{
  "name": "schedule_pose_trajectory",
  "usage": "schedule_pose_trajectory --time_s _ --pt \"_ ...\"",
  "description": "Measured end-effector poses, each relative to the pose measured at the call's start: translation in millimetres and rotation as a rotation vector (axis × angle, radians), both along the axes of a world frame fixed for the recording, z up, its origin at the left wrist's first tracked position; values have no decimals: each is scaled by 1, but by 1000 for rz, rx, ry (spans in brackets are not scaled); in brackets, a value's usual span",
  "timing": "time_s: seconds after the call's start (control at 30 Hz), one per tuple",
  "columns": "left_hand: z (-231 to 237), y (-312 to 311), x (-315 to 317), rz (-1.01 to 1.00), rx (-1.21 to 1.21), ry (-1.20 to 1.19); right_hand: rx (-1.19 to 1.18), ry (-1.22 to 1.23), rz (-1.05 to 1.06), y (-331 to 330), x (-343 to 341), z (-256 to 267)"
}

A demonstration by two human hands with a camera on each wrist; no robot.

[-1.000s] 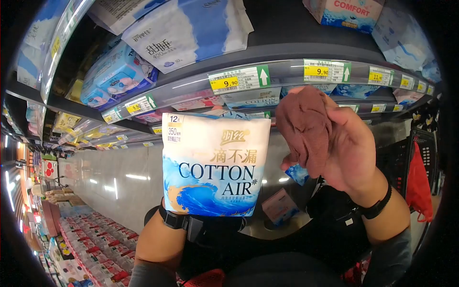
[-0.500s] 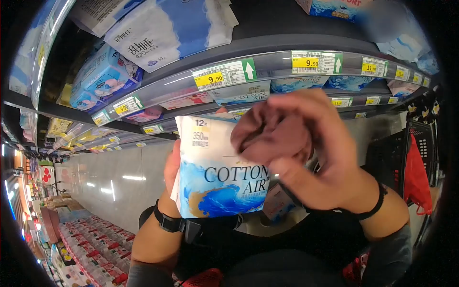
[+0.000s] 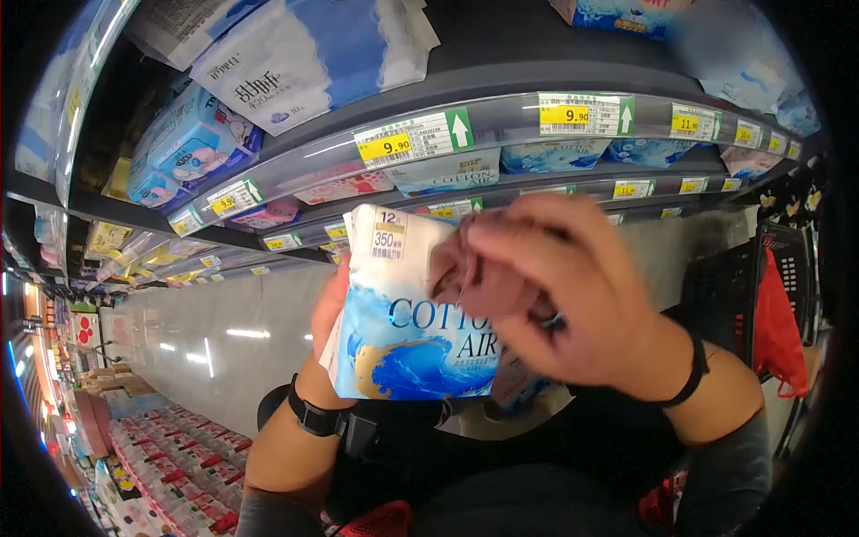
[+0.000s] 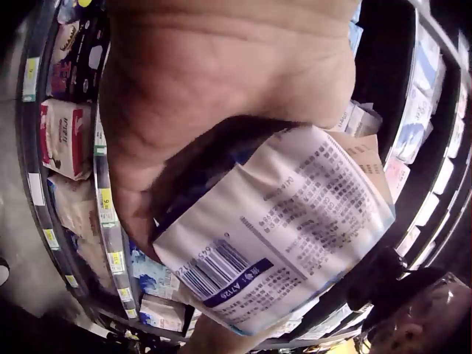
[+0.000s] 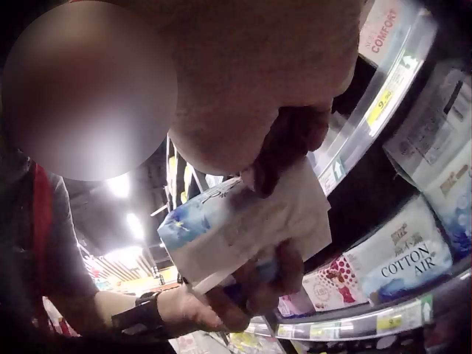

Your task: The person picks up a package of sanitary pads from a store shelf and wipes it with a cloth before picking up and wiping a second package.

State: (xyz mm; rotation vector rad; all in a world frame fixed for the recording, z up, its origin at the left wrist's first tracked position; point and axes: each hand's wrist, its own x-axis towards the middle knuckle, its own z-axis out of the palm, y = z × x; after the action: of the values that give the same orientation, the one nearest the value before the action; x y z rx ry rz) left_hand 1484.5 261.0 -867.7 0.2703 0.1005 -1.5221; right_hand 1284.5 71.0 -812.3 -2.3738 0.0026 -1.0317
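A white and blue COTTON AIR package (image 3: 420,358) is upright in front of the body in the head view. My left hand (image 3: 329,309) grips it from behind at its left side; the left wrist view shows the hand (image 4: 214,96) around the package's back, with the barcode side (image 4: 280,228) facing the camera. My right hand (image 3: 582,304) holds a crumpled brown cloth (image 3: 488,268) in curled fingers against the package's upper right front, covering part of the lettering. In the right wrist view the cloth (image 5: 284,151) lies at the package's edge (image 5: 258,228).
Shelves with price tags (image 3: 412,139) run across the top, holding a large white and blue pack (image 3: 313,67) and other packages (image 3: 192,148). A black basket (image 3: 787,277) with a red cloth (image 3: 777,331) stands at the right. Stacked red and white goods (image 3: 170,465) lie at lower left.
My right hand has moved left with the brown cloth, from beside the package onto its front. The package has shifted slightly right, and the shelves appear a little lower left in view.
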Motion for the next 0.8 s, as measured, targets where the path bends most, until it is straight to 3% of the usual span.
schedule_pose_trajectory --time_s 0.13,0.17,0.27,0.4,0.6,0.8 --pt "25 -13 -10 49 45 -290 -44 17 182 40 -8 1" --pt "31 -13 -13 65 201 -393 -64 20 233 45 -10 2" --pt "23 -8 -10 30 210 -328 -68 14 123 20 -7 7" --pt "15 -15 -11 -97 -223 -207 -27 -44 6 4 2 -6" --pt "41 -15 -16 -139 190 -714 -91 3 239 41 -10 5" --pt "37 -13 -23 -170 235 -791 -16 11 9 9 2 5"
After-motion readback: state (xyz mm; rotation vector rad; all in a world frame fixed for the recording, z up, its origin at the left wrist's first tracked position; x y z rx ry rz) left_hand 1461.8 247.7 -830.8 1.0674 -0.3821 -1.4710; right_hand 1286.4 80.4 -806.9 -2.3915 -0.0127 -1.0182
